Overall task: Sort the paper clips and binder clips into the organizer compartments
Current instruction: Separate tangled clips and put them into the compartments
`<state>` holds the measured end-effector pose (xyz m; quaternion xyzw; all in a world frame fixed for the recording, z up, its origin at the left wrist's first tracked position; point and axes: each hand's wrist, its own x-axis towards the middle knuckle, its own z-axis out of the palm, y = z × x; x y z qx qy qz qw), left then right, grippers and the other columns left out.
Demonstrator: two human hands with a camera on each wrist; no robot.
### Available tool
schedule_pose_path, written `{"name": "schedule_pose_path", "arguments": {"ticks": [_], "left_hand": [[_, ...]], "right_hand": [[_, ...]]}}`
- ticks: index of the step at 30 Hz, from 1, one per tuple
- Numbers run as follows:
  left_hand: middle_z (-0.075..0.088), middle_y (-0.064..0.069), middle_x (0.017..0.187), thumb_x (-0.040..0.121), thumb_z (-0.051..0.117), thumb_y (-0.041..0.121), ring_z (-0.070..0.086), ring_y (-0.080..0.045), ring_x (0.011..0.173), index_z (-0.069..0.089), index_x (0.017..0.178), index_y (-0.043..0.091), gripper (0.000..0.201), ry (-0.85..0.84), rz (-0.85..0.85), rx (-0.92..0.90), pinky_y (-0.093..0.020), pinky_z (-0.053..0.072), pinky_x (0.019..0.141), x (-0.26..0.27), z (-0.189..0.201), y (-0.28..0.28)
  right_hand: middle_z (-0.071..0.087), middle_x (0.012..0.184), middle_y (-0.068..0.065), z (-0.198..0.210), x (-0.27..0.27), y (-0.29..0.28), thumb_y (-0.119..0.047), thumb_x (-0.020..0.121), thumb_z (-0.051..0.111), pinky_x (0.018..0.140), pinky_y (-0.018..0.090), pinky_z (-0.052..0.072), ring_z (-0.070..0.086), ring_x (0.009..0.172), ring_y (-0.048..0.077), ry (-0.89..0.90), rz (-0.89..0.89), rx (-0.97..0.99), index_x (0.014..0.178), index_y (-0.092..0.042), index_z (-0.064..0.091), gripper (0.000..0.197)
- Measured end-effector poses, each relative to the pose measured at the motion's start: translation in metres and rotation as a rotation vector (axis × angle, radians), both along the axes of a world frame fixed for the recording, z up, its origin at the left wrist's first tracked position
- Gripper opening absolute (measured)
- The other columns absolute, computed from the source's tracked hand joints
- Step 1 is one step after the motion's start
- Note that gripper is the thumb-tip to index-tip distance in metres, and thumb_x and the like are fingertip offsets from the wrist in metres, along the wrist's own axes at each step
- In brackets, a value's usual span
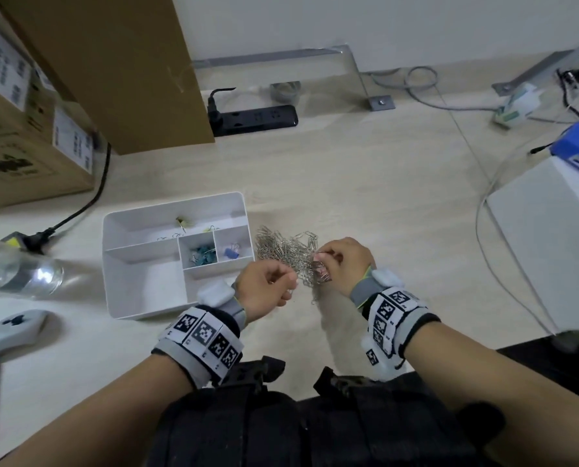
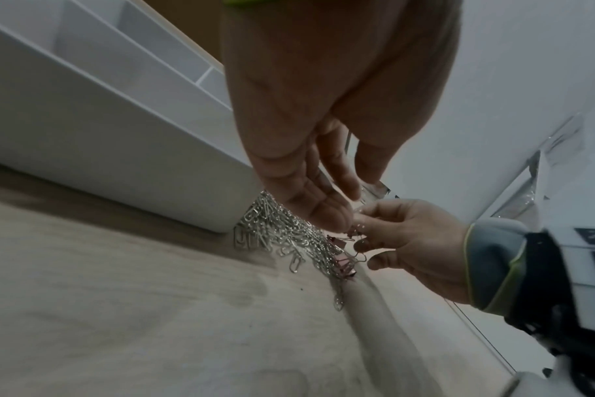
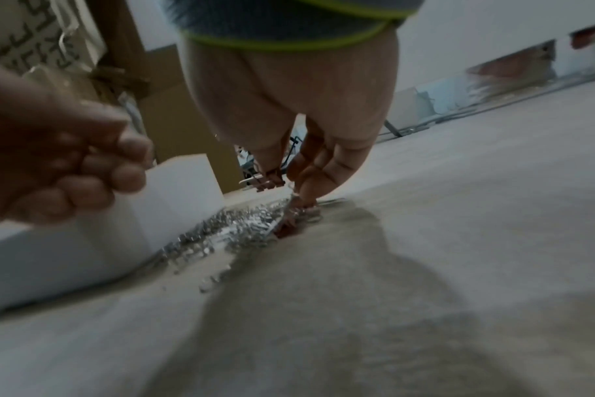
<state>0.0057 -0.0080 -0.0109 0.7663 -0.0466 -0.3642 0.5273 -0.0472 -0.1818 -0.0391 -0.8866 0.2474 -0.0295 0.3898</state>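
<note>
A heap of silver paper clips (image 1: 286, 252) (image 2: 279, 228) (image 3: 228, 231) lies on the pale wood table just right of the white organizer (image 1: 139, 298) (image 2: 119, 139) (image 3: 174, 185). Pink binder clips (image 2: 343, 264) are tangled in the heap's near edge. My right hand (image 1: 340, 261) (image 2: 411, 241) pinches a pink binder clip (image 3: 271, 179) there by its wire handles. My left hand (image 1: 267, 288) (image 3: 68, 172) hovers beside it with curled fingers; anything held is hidden. The organizer holds a yellow clip (image 1: 182, 224), teal clips (image 1: 202, 257) and a blue binder clip (image 1: 230, 252) in separate compartments.
Cardboard boxes (image 1: 28, 129) and a black power strip (image 1: 257, 117) stand at the back left. A glass bottle (image 1: 18, 271) lies left of the organizer. A white box (image 1: 551, 237) and cables occupy the right side. A grey device (image 1: 8, 328) rests at the near left.
</note>
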Motion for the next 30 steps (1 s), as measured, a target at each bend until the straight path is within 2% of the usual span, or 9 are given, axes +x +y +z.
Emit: {"name": "schedule_pose_path", "arguments": {"ticks": [3, 5, 8, 11, 16, 20, 23, 27, 30], "left_hand": [[0.066, -0.011, 0.074, 0.088, 0.062, 0.009, 0.061, -0.018, 0.061, 0.065, 0.084, 0.009, 0.006, 0.018, 0.033, -0.025, -0.026, 0.057, 0.059, 0.0, 0.001, -0.003], [0.065, -0.013, 0.078, 0.088, 0.062, 0.008, 0.061, -0.019, 0.063, 0.064, 0.086, 0.012, 0.005, 0.031, 0.076, -0.055, -0.025, 0.057, 0.06, 0.001, 0.003, -0.005], [0.065, -0.013, 0.084, 0.089, 0.061, 0.01, 0.064, -0.021, 0.065, 0.061, 0.098, 0.013, 0.009, 0.098, 0.168, -0.121, -0.03, 0.058, 0.065, 0.005, 0.01, -0.007], [0.067, -0.011, 0.086, 0.091, 0.058, 0.007, 0.066, -0.019, 0.062, 0.06, 0.1, 0.012, 0.011, 0.213, 0.237, -0.278, -0.03, 0.059, 0.064, 0.011, 0.022, -0.001], [0.063, -0.014, 0.092, 0.082, 0.066, 0.0, 0.066, -0.024, 0.071, 0.063, 0.097, 0.009, 0.018, 0.187, 0.204, -0.355, -0.027, 0.059, 0.065, 0.016, 0.031, 0.012], [0.066, -0.012, 0.081, 0.08, 0.068, -0.001, 0.064, -0.025, 0.066, 0.066, 0.083, 0.009, 0.011, 0.084, 0.261, -0.319, -0.026, 0.058, 0.061, 0.02, 0.03, 0.019], [0.069, -0.009, 0.073, 0.083, 0.065, -0.001, 0.065, -0.019, 0.062, 0.066, 0.084, 0.008, 0.009, 0.09, 0.296, -0.333, -0.024, 0.056, 0.059, 0.023, 0.03, 0.025], [0.069, -0.015, 0.08, 0.084, 0.064, 0.002, 0.065, -0.024, 0.071, 0.067, 0.083, 0.007, 0.006, 0.071, 0.307, -0.338, -0.031, 0.058, 0.068, 0.025, 0.031, 0.032], [0.068, -0.013, 0.077, 0.086, 0.063, 0.004, 0.064, -0.021, 0.072, 0.066, 0.079, 0.008, 0.008, 0.03, 0.311, -0.343, -0.029, 0.057, 0.067, 0.026, 0.033, 0.033]], "right_hand": [[0.07, 0.079, 0.002, 0.006, 0.004, 0.003, -0.027, 0.078, 0.073, 0.074, 0.031, 0.052, 0.064, 0.075, 0.019, 0.006, -0.107, 0.176, 0.077, -0.021, 0.073, 0.006], [0.073, 0.077, 0.003, 0.013, 0.008, 0.01, -0.028, 0.077, 0.072, 0.071, 0.039, 0.057, 0.066, 0.069, 0.02, 0.012, -0.167, 0.352, 0.075, -0.021, 0.071, 0.007], [0.069, 0.073, 0.012, 0.031, 0.014, 0.023, -0.012, 0.086, 0.065, 0.053, 0.025, 0.053, 0.06, 0.057, 0.015, 0.011, -0.183, 0.603, 0.076, -0.011, 0.068, 0.01], [0.066, 0.064, 0.007, 0.043, 0.02, 0.033, -0.007, 0.089, 0.059, 0.051, 0.027, 0.051, 0.062, 0.054, 0.017, 0.065, -0.159, 0.769, 0.077, -0.01, 0.067, 0.015], [0.065, 0.068, 0.008, 0.05, 0.027, 0.046, -0.008, 0.088, 0.06, 0.068, 0.042, 0.06, 0.063, 0.059, 0.019, 0.121, -0.15, 0.899, 0.074, -0.011, 0.066, 0.016], [0.063, 0.066, 0.009, 0.06, 0.033, 0.055, -0.003, 0.09, 0.055, 0.048, 0.024, 0.054, 0.062, 0.05, 0.014, 0.125, -0.155, 1.023, 0.083, -0.004, 0.063, 0.011], [0.06, 0.067, 0.009, 0.062, 0.038, 0.06, -0.005, 0.092, 0.053, 0.048, 0.022, 0.054, 0.06, 0.05, 0.012, 0.141, -0.144, 1.039, 0.078, -0.007, 0.062, 0.017], [0.057, 0.068, 0.009, 0.066, 0.043, 0.064, -0.01, 0.096, 0.049, 0.046, 0.021, 0.052, 0.054, 0.05, 0.012, 0.153, -0.124, 1.083, 0.078, -0.009, 0.058, 0.02], [0.059, 0.068, 0.009, 0.067, 0.043, 0.065, -0.01, 0.095, 0.05, 0.046, 0.022, 0.05, 0.052, 0.052, 0.014, 0.149, -0.121, 1.073, 0.076, -0.009, 0.058, 0.02]]}}
